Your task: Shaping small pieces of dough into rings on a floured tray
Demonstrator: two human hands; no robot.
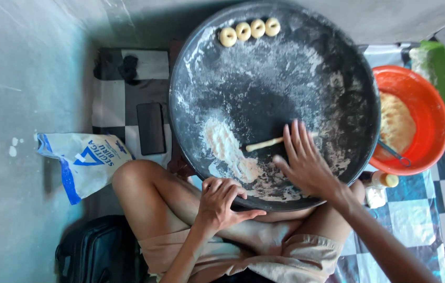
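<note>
Rolling a thin pale dough rope point(267, 142) on a floured round black metal tray point(338, 63), the right hand point(306, 162) lies flat, fingers spread; the left hand point(222, 202) loosely curled, empty, at the tray's near rim. Four dough rings point(250, 30) sit at the far edge; an orange plastic bowl point(421, 89) stands just beside.

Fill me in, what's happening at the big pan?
A seated person's right hand lies flat on a thin strip of pale dough in a large round black floured pan. The left hand rests at the pan's near rim. Four small dough rings line the far edge. An orange bowl of dough stands beside.
</note>
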